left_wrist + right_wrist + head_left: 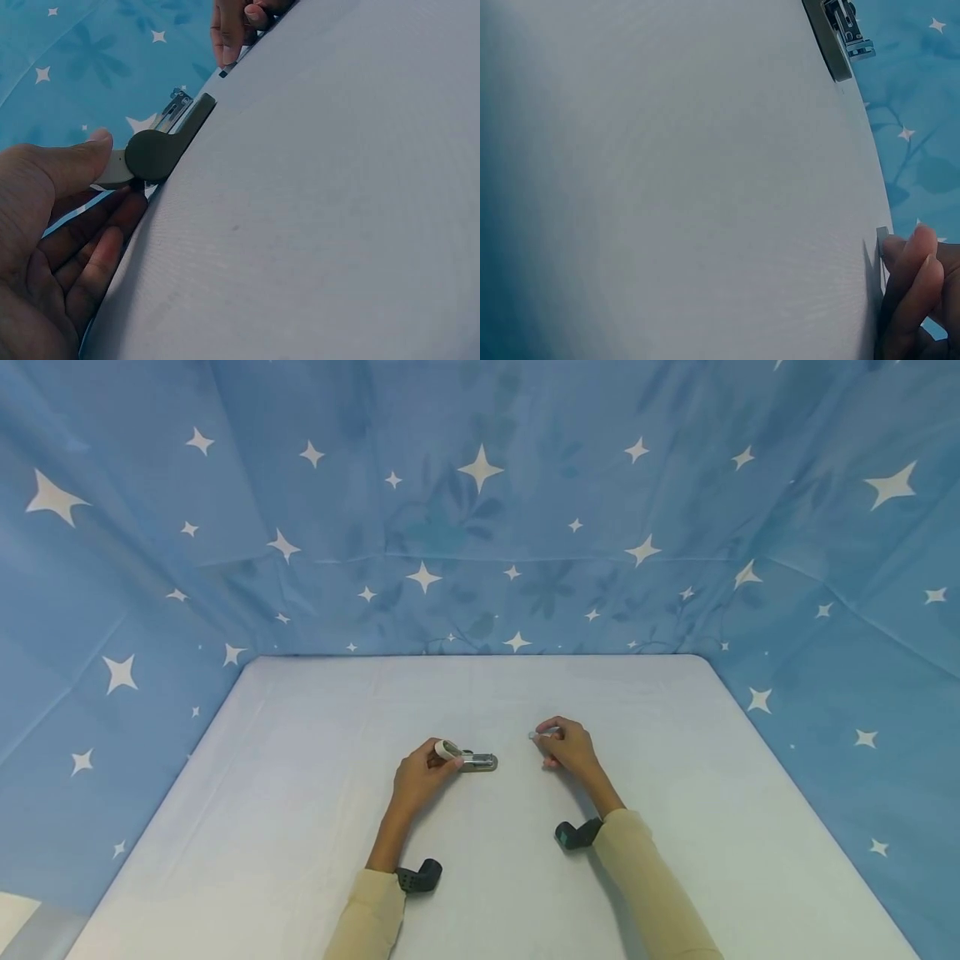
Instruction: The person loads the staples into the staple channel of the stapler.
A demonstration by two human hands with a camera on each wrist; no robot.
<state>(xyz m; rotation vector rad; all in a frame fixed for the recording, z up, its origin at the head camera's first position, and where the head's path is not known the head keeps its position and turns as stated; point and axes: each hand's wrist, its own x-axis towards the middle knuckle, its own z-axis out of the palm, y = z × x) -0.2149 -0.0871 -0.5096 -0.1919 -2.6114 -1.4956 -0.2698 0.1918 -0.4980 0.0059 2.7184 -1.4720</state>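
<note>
A small stapler [480, 763] rests on the white table with its cover [448, 749] swung up and back, baring the metal magazine [174, 111]. My left hand [417, 778] holds the stapler at its hinge end, the thumb on the pale cover and the fingers beneath. To the right, apart from the stapler, my right hand [570, 748] pinches a short, small grey strip [882, 234] that looks like staples. Just above the table or touching it, I cannot tell which. Most of the strip is hidden by the fingertips.
The white table [300, 827] has rounded far corners. A blue curtain [480, 527] with white stars stands behind it and along both sides. Black wrist cameras [422, 877] sit on both wrists, over beige sleeves [660, 893].
</note>
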